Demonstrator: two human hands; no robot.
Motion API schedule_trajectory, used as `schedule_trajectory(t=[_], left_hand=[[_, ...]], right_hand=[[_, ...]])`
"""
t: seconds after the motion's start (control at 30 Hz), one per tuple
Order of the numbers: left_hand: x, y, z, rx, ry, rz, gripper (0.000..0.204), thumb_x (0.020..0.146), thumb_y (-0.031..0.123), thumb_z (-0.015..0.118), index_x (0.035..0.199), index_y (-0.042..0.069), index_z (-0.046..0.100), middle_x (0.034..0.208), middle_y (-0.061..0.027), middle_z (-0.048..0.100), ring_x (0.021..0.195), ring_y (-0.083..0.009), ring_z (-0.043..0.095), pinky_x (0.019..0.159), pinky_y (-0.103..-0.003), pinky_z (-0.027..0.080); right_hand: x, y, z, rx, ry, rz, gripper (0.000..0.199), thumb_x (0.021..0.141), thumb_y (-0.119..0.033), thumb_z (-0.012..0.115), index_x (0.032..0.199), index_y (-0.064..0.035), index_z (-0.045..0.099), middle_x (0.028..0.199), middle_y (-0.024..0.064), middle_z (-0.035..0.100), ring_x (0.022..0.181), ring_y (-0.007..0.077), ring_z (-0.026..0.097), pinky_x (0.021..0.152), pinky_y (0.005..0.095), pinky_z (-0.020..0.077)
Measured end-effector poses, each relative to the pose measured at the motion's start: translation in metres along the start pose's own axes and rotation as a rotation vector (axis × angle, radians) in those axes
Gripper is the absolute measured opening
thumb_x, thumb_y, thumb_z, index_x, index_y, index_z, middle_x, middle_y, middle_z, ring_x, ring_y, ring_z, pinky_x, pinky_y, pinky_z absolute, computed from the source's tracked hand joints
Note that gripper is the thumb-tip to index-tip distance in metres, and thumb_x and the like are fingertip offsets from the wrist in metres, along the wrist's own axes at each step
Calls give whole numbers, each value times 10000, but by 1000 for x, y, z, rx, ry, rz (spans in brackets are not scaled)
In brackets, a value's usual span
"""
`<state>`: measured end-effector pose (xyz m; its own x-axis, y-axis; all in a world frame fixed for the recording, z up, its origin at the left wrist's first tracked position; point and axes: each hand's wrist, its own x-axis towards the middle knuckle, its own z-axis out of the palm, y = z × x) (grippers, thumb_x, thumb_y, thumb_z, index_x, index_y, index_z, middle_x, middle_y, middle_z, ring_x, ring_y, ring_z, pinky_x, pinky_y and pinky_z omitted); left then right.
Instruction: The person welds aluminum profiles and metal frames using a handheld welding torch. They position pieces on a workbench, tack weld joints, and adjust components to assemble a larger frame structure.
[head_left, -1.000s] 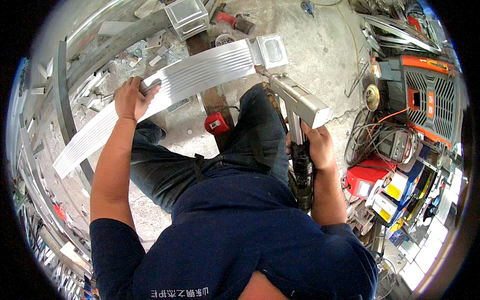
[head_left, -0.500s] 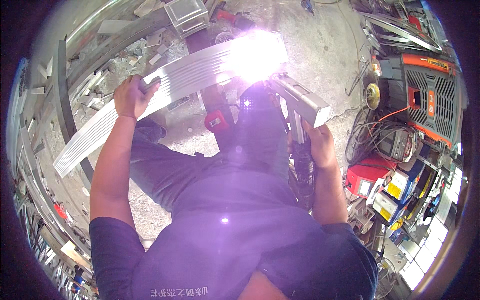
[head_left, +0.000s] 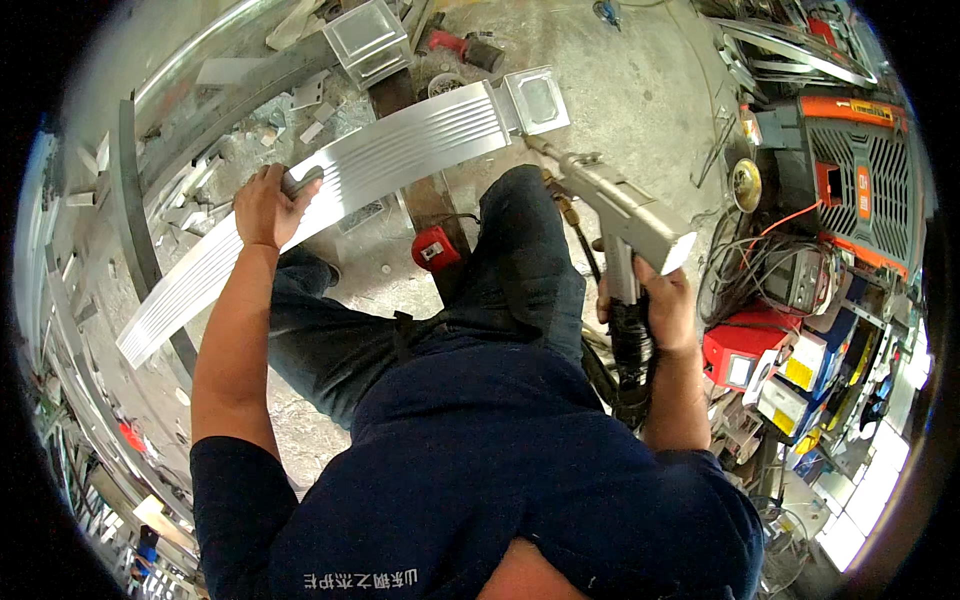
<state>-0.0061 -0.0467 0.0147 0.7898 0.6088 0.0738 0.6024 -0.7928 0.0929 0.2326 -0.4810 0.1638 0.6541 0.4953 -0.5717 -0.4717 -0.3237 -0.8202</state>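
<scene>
Left hand (head_left: 266,208): fingers bent at far edge of ribbed metal panel (head_left: 420,135), thumb on ribs, gripping it. Panel lies across dark steel bar (head_left: 430,205), toward bar's far end; red tape measure (head_left: 434,248) on bar's left edge, nearer body. Square metal block (head_left: 537,100) just off panel's right end. Right hand (head_left: 670,305) wrapped closed round grip of metal torch gun (head_left: 630,205), nozzle near panel's right end.

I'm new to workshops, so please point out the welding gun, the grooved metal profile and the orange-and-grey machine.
Welding gun (head_left: 628,208): head view, on its body.
Grooved metal profile (head_left: 378,158): head view, on its grooved face.
Orange-and-grey machine (head_left: 884,187): head view, on its grille.
</scene>
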Motion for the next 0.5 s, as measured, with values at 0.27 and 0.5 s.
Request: schedule_trajectory(t=[0.27, 0.5], left_hand=[[-4, -4, 1, 14, -21, -20, 592, 857, 638, 669, 930, 50, 657, 872, -153, 661, 834, -386, 647, 735, -494, 508], [0, 0, 5, 37, -80, -41, 531, 831, 577, 731, 930, 62, 647, 904, -146, 666, 881, -381, 641, 774, -503, 508]], right_hand=[[6, -16, -16, 11, 19, -112, 485, 1049, -361, 515, 1244, 78, 585, 705, 146, 636, 544, 215, 612, 502, 335, 515], [-7, -29, -27, 109, 105, -138, 415, 1013, -331, 543, 903, 47, 677, 693, 134, 677, 543, 217, 645, 523, 334, 524]])
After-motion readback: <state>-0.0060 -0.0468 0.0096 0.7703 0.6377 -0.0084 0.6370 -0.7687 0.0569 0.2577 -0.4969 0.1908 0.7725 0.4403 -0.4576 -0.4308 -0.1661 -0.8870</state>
